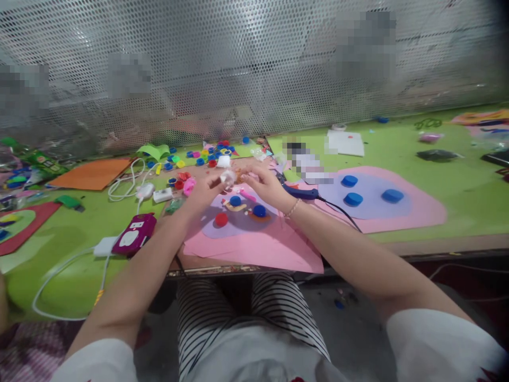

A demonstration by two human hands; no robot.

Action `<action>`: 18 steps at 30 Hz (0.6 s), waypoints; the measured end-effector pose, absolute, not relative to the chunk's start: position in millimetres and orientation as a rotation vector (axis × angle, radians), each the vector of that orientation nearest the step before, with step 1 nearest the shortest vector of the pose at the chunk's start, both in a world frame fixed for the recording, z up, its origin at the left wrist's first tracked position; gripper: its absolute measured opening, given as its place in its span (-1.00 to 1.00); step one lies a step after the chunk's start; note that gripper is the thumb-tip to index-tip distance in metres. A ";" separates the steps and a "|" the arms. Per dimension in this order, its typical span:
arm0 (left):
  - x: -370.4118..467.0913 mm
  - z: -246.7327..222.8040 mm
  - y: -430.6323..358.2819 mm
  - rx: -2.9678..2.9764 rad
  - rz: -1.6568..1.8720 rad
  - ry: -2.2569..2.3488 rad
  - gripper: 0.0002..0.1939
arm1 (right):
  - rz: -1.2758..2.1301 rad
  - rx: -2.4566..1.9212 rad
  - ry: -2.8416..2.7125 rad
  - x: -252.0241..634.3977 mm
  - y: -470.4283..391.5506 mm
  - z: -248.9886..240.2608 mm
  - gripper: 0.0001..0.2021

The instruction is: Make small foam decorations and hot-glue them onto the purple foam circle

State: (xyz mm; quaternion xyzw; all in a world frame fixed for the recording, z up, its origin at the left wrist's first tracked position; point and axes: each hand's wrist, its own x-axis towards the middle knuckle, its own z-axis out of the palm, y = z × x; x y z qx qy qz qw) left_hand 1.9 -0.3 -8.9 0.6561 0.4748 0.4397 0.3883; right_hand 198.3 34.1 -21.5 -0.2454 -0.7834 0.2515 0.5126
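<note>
Above a pink paper sheet (278, 248) with a lilac paper shape (222, 229), my left hand (207, 192) pinches a small clear, whitish piece, perhaps crumpled plastic (228, 179). My right hand (267, 185) is just to its right, fingers curled toward the left hand, with the fingertips near a small orange-brown bit too blurred to name. On the lilac shape below lie a red cap (221, 219), a blue cap (235, 201) and another blue cap (260, 211). A pink strip (248, 195) lies between my hands.
Loose colored caps (204, 155) are scattered behind my hands. At left are a magenta device (135, 233), white cables and orange paper (93, 174). A blue tool (300, 192) with a black cord lies right, beside pink paper (427, 209) bearing three blue caps. A perforated metal panel (222, 69) stands behind.
</note>
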 end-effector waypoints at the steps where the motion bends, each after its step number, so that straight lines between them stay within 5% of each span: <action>1: 1.8 -11.2 -1.5 1.616 1.126 1.181 -0.56 | 0.551 -0.583 -1.902 197.7 33.5 -21.8 -0.84; 18: 11.1 -16.3 -11.3 1.361 1.148 0.969 -0.58 | 0.528 -0.613 -2.020 191.7 11.2 -19.1 -0.74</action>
